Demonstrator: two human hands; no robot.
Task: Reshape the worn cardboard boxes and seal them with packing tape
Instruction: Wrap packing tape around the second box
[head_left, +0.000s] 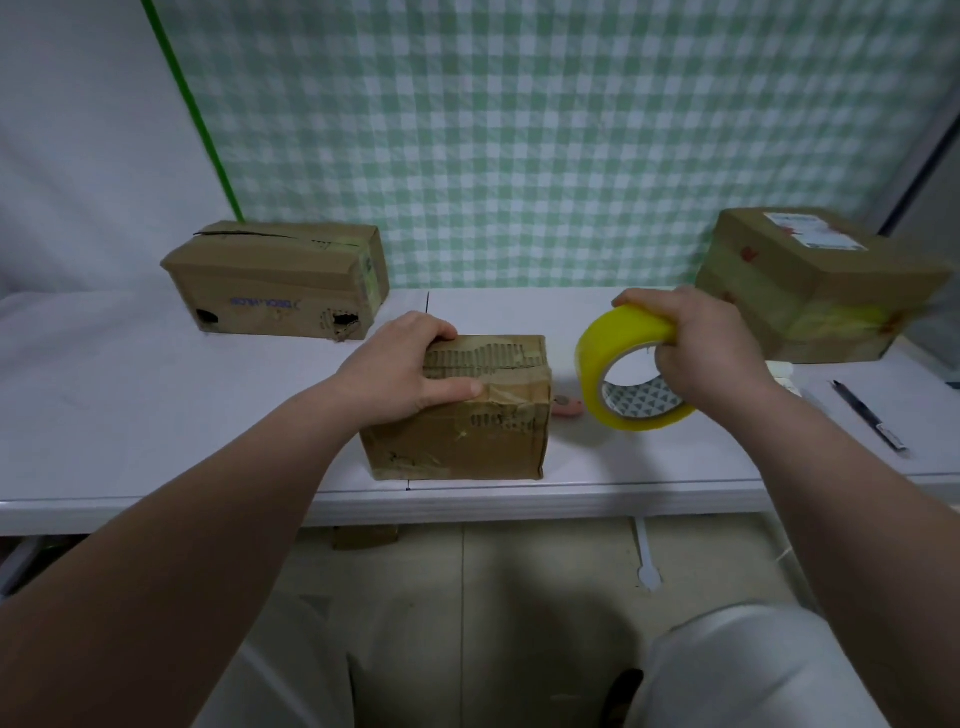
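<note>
a small pink thing (567, 408) lies on the white table (156, 405), in the gap between the left hand (400, 374) and the right hand (701, 348). it is just beside the small box (457, 431) and partly hidden by the tape roll (610, 343). well behind the left hand sits a long box (280, 280) with two torn holes in its front. close behind the right hand sits a big box (810, 291) with a white label on top. a dark pen (867, 415) lies to the right of the right hand, apart from it. a green and white checked cloth (519, 130) hangs at the back.

there are three boxes, one tape roll, one pen and two hands.

the left hand lies on top of the small box. its fingers curl over the far top edge and its thumb presses on the near side, so it holds the box tight. the box stands near the front of the table, and its top is torn and bumpy. the right hand holds the yellow tape roll standing on its edge, with fingers curled round the top of the ring. i cannot tell if the roll touches the table. both bare arms reach forward.
</note>
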